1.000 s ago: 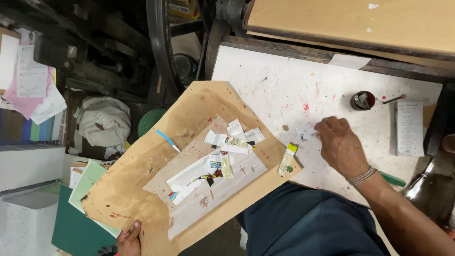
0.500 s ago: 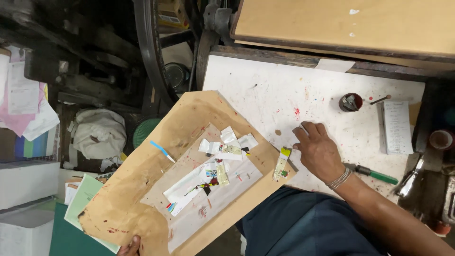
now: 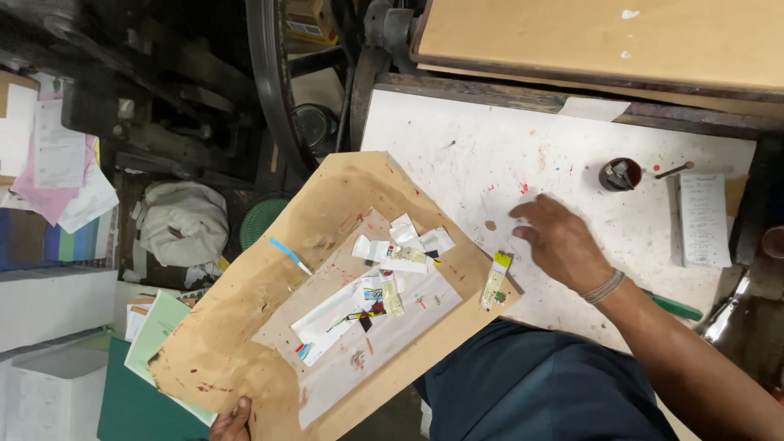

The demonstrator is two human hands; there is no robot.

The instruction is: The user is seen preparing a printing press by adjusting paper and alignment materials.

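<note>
My left hand (image 3: 233, 422) pinches the low corner of the brown cardboard sheet (image 3: 245, 327), half off the bench (image 3: 490, 163); the paper scraps (image 3: 392, 269) may slide off if it tilts; my right hand (image 3: 559, 241) lies flat, released, beside the small label strip (image 3: 496, 279); the ink pot (image 3: 621, 174) stands behind.

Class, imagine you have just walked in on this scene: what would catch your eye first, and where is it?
First, the big brown cardboard sheet tilted across the middle, carrying a pale paper with torn, colour-stained paper scraps; the left hand grips its lower edge. To its right, the right hand rests flat on the white, paint-speckled table. A small dark pot stands further back on that table.
</note>
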